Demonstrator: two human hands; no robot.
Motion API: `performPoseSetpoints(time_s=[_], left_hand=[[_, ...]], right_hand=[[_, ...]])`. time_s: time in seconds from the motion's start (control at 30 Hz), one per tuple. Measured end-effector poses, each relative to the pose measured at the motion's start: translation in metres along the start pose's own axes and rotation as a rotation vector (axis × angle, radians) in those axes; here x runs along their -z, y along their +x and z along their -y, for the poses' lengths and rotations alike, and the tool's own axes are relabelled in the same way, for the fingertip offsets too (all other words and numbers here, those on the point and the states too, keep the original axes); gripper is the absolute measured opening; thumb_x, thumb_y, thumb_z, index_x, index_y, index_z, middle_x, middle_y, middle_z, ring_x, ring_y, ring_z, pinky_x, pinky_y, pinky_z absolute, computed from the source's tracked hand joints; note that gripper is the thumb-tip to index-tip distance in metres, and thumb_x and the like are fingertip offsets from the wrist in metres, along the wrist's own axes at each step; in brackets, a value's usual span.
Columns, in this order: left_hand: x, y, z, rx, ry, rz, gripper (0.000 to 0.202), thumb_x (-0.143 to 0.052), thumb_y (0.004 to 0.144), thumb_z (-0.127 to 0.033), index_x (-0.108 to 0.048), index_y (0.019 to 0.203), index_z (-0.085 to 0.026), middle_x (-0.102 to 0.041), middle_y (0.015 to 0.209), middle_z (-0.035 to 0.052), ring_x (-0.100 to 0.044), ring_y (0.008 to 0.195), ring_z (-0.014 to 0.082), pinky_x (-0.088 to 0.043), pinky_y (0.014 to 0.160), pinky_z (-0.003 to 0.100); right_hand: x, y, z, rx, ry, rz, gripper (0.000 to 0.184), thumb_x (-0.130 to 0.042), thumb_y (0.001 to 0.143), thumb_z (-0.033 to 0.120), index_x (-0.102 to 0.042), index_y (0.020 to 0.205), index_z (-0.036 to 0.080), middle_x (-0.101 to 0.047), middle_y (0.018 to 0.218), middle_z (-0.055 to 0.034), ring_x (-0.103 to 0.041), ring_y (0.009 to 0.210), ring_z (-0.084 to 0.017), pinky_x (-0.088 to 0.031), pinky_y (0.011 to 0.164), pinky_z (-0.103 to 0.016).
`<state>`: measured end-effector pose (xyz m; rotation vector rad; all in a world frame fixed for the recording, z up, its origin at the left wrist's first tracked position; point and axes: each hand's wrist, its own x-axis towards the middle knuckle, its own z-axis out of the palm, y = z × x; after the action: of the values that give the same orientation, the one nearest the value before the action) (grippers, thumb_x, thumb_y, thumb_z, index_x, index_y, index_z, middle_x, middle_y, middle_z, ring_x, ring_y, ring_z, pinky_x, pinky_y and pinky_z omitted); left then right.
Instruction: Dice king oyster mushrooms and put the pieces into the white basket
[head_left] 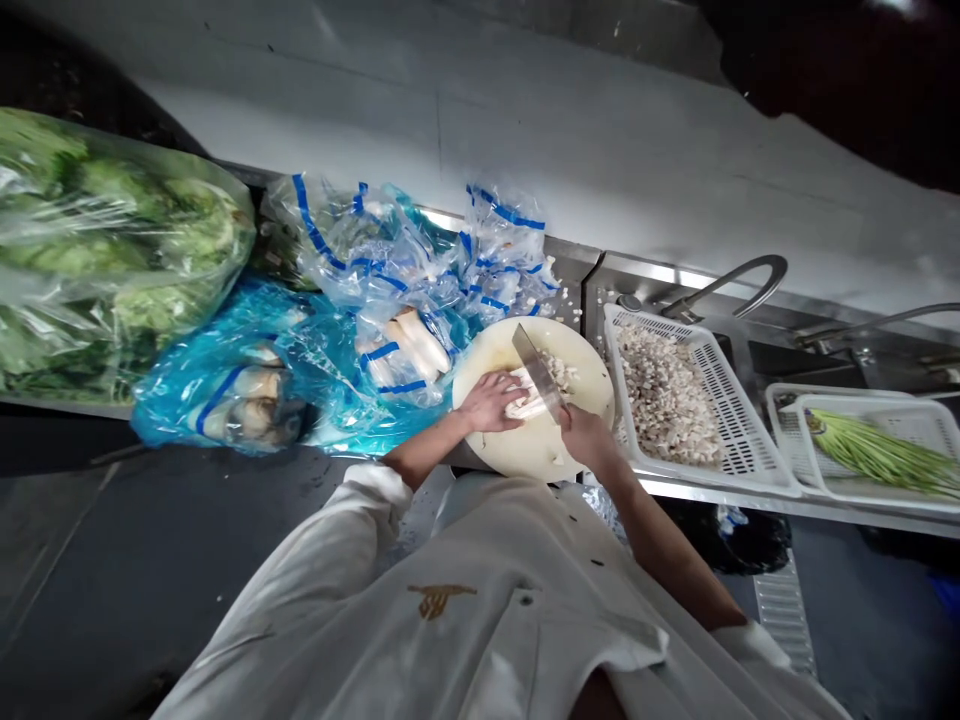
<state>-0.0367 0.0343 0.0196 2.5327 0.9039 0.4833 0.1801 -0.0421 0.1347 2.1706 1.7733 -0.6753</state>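
My right hand (pixel 586 436) grips the handle of a broad-bladed kitchen knife (pixel 537 368), its blade slanting across a round, pale cutting board (pixel 517 455). My left hand (pixel 491 402) lies on the board with its fingers over white king oyster mushroom strips (pixel 531 398), holding them down beside the blade. Small chopped mushroom pieces (pixel 562 374) lie on the far side of the knife. Left of the board, whole king oyster mushrooms (pixel 418 340) show in an opened clear bag with blue tape.
At right, a white basket (pixel 757 440) holds diced mushroom, with a faucet (pixel 769 262) behind it. Thin green stalks (pixel 885 450) lie in another basket farther right. Blue plastic bags (pixel 176 385) and a big bag of leafy greens (pixel 112 250) crowd the left.
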Motion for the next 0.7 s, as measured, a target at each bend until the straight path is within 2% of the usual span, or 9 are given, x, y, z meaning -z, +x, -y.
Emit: performPoseSetpoints(time_s=[0.13, 0.27, 0.47, 0.6, 0.7], left_hand=[[0.001, -0.003, 0.003, -0.005, -0.006, 0.003, 0.068, -0.079, 0.084, -0.064, -0.065, 0.142, -0.031, -0.057, 0.149, 0.0084, -0.042, 0.144, 0.0363, -0.034, 0.12, 0.052], [0.004, -0.006, 0.006, -0.046, -0.016, 0.002, 0.066, -0.075, 0.087, -0.065, -0.064, 0.143, -0.031, -0.056, 0.15, 0.0085, -0.041, 0.144, 0.0359, -0.034, 0.12, 0.052], [0.005, -0.009, 0.006, -0.052, -0.037, -0.003, 0.062, -0.075, 0.088, -0.062, -0.066, 0.14, -0.03, -0.058, 0.147, 0.0087, -0.044, 0.14, 0.0353, -0.035, 0.12, 0.053], [0.008, -0.012, 0.009, -0.063, -0.056, 0.01, 0.061, -0.07, 0.091, -0.064, -0.065, 0.142, -0.03, -0.057, 0.148, 0.0094, -0.041, 0.143, 0.0365, -0.035, 0.12, 0.054], [0.01, -0.013, 0.011, -0.061, -0.065, 0.017, 0.056, -0.07, 0.092, -0.06, -0.067, 0.14, -0.031, -0.058, 0.148, 0.0088, -0.042, 0.142, 0.0357, -0.035, 0.121, 0.053]], right_hand=[[-0.003, -0.002, 0.007, -0.056, -0.013, 0.057, 0.05, -0.026, 0.115, 0.042, -0.066, 0.135, 0.018, -0.077, 0.125, -0.0154, -0.071, 0.114, -0.025, -0.046, 0.093, -0.03], [-0.005, -0.004, 0.007, -0.009, 0.005, 0.019, 0.053, -0.026, 0.115, 0.047, -0.068, 0.131, 0.02, -0.077, 0.123, -0.0156, -0.071, 0.115, -0.026, -0.046, 0.093, -0.03], [-0.008, -0.003, 0.017, -0.062, 0.019, 0.061, 0.049, -0.028, 0.115, 0.043, -0.067, 0.134, 0.02, -0.077, 0.124, -0.0153, -0.071, 0.114, -0.027, -0.046, 0.093, -0.031], [-0.008, -0.008, 0.022, -0.046, 0.018, 0.004, 0.055, -0.025, 0.114, 0.049, -0.068, 0.131, 0.019, -0.077, 0.121, -0.0166, -0.071, 0.115, -0.028, -0.046, 0.093, -0.031], [-0.011, -0.011, 0.029, -0.074, 0.038, 0.051, 0.051, -0.026, 0.115, 0.043, -0.066, 0.135, 0.019, -0.076, 0.126, -0.0159, -0.071, 0.116, -0.027, -0.046, 0.093, -0.03]])
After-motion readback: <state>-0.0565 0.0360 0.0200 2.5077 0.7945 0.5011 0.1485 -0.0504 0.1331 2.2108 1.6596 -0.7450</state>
